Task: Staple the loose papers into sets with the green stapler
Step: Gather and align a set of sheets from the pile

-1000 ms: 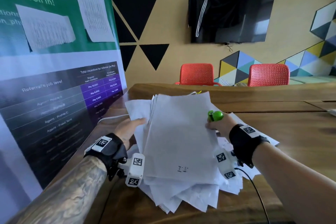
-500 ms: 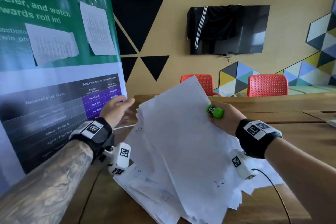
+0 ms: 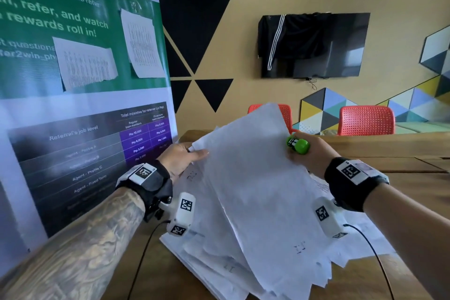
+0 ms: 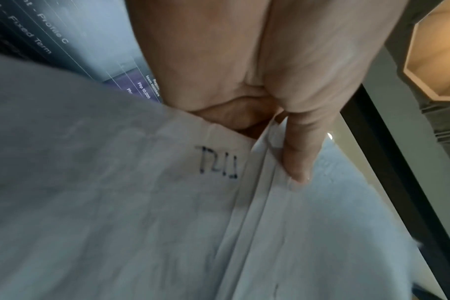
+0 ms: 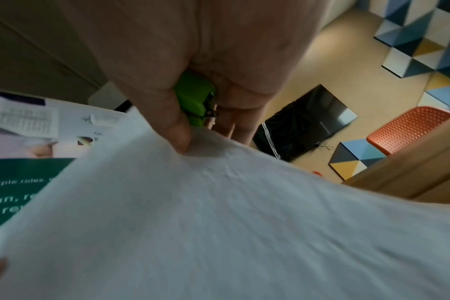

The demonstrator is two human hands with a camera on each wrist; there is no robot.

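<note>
Papers (image 3: 255,178) (one inked "11") beside banner (image 3: 73,19) reading "rewards roll in!"

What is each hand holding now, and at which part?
The right hand grips the green stapler by its body and pinches the lifted sheets at their right edge. The left hand pinches their left corner.

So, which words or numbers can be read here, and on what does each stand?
"rewards roll in!": banner, green part.
"Referral's job level", "Agent - Profile C", "Php 10,000": banner's dark table.
"11", handwritten: lifted paper.
Handwritten mark on another sheet: unclear.
Sheets pinned to banner: too small.
</note>
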